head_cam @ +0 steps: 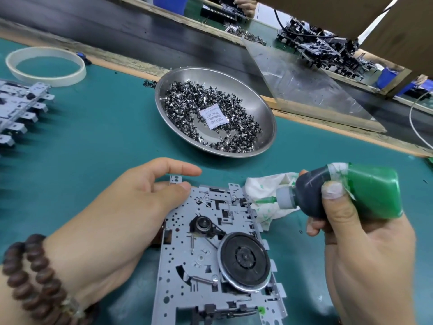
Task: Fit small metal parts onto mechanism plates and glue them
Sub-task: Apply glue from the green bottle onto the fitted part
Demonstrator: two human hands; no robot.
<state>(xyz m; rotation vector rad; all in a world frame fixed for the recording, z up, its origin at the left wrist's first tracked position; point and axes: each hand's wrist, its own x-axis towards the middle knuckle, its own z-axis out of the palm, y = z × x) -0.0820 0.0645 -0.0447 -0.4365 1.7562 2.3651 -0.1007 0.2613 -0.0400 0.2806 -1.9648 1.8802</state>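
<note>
A grey metal mechanism plate (187,249) with a black flywheel and belt lies on the green mat in front of me. My left hand (121,207) grips its upper left edge, thumb on top of the plate. My right hand (351,231) holds a green glue bottle (365,191) with a dark neck. The bottle's thin green needle tip (262,201) touches the plate's upper right edge. A green glue spot (260,309) shows on the plate's near right corner. A steel bowl (262,102) beyond the plate holds several small dark metal parts (185,104).
A glue-stained white cloth (264,191) lies under the bottle. Finished plates (18,106) are stacked at far left, beside a white tape ring (46,77). A desiccant packet (213,116) lies in the bowl. A dark conveyor belt (140,31) runs behind, with a clear acrylic sheet (304,85).
</note>
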